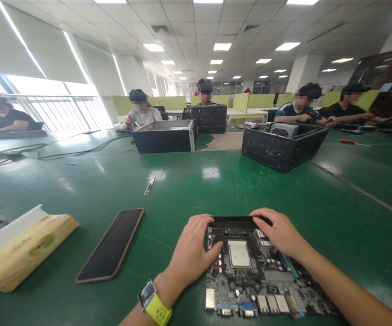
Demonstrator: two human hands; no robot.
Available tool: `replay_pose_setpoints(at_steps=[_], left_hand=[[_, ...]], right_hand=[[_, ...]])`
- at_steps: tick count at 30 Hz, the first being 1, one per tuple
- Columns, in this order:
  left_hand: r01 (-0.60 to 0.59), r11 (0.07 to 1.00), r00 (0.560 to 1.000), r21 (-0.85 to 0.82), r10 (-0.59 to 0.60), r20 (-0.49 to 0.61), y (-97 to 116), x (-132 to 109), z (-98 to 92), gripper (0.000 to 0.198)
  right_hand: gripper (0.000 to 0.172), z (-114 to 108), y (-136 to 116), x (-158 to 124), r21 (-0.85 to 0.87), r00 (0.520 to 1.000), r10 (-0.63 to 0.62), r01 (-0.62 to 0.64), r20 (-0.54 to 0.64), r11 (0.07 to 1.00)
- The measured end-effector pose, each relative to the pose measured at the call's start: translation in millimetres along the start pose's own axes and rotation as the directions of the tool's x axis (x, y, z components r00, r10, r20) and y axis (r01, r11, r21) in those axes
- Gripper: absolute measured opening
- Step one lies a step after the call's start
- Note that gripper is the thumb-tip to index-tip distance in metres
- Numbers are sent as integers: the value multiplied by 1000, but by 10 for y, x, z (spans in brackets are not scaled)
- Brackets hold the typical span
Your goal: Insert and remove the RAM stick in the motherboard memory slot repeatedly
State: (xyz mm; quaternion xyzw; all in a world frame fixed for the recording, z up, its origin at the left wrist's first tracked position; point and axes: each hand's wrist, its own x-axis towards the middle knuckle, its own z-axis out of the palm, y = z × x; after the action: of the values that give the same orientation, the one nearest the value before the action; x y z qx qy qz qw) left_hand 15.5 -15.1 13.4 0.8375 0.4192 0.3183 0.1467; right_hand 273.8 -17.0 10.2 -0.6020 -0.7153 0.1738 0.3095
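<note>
A computer motherboard (250,280) lies flat on the green table (216,190) right in front of me, with a silver processor (238,253) in its socket. My left hand (192,251) rests on the board's left side, fingers curled over its far left corner and thumb pointing at the socket. A yellow-strapped watch sits on that wrist. My right hand (279,233) lies over the board's far right part, fingers bent down onto the far edge. Neither hand lifts the board.
A dark phone (112,244) lies face up to the left, beside a yellow packet (19,253). A small metal strip (149,185) lies further out. Open computer cases (165,136) (282,145) stand at the back, where several people sit. Cables (46,151) run at far left.
</note>
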Motion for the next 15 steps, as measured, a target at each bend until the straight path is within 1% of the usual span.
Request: replay_pose_setpoints(at_steps=[6,12,15], left_hand=[[-19,1000,1000,5,19,1,-35,-13,25,40],[-21,1000,1000,13,21,-9,-38,-6,21,40],[-21,1000,1000,10,21,-5,-33,-1,17,40]], right_hand=[[26,-2,-8,-4,27,999,-25,26,-35,999],[24,25,19,-3,18,999,22,-21,-41,1000],[23,22,29,-2,-9,999,19,-19,-29,1000]])
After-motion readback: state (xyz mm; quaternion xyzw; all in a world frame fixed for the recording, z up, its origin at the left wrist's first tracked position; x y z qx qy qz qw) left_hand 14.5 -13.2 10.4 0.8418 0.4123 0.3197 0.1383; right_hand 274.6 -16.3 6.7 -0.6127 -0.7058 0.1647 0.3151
